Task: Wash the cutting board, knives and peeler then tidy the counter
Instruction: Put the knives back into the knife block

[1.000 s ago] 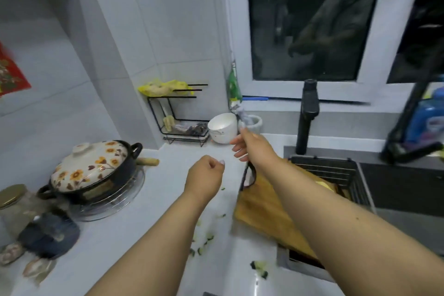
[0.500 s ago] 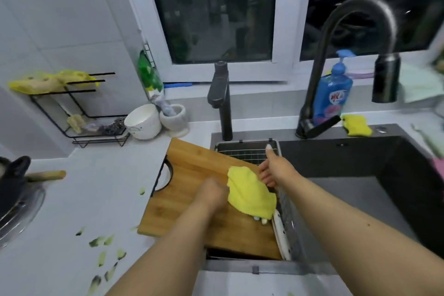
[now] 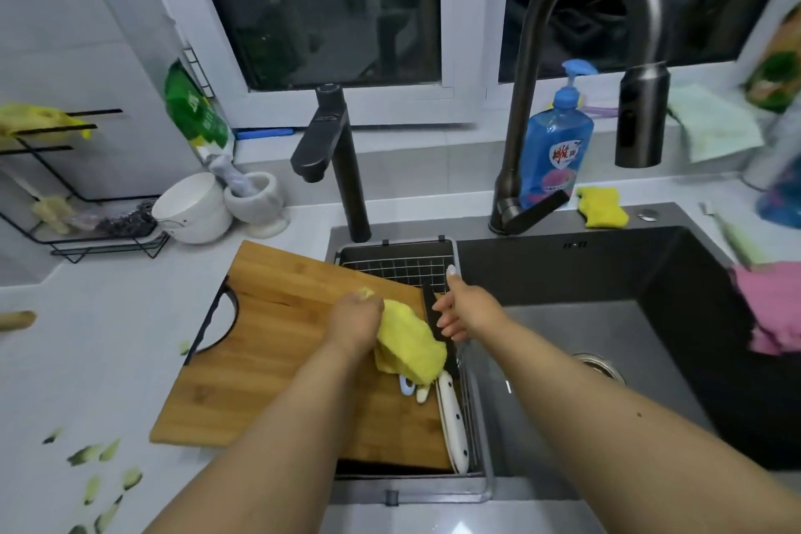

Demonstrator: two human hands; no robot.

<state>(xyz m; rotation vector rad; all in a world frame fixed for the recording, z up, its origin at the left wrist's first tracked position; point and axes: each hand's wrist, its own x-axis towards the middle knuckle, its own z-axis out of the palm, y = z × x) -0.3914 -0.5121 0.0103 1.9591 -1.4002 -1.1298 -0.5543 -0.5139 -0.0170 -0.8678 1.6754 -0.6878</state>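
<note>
1. The rectangular bamboo cutting board (image 3: pixel 277 364) lies flat, partly on the white table (image 3: pixel 108 360) and partly over the wire drain basket (image 3: pixel 396 262) at the left edge of the dark sink (image 3: pixel 607 317).
2. Its long axis runs from the near left corner up to the far right; the black loop handle (image 3: pixel 212 327) sits on its left edge, pointing away from the sink.
3. The board looks stiff and fairly heavy, likely slippery once wet. My judgement: take it by the handle or by both long edges.
4. The left hand (image 3: pixel 353 323) has its fingers curled round a soft yellow cloth (image 3: pixel 409 345), which drapes limp onto the board's right end.
5. The right hand (image 3: pixel 470 312) hovers just beside the cloth with fingers spread and relaxed, holding nothing.
6. A white-handled knife (image 3: pixel 455 425) lies along the board's right edge, handle toward the person; its dark blade (image 3: pixel 437 325) runs away under the cloth. The handle is the safe hold; the blade is sharp.
7. Two small pale handles (image 3: pixel 414 388) poke out beneath the cloth; whether one is the peeler I cannot tell.
8. Green vegetable peelings (image 3: pixel 99 477) lie scattered on the table at near left.
</note>
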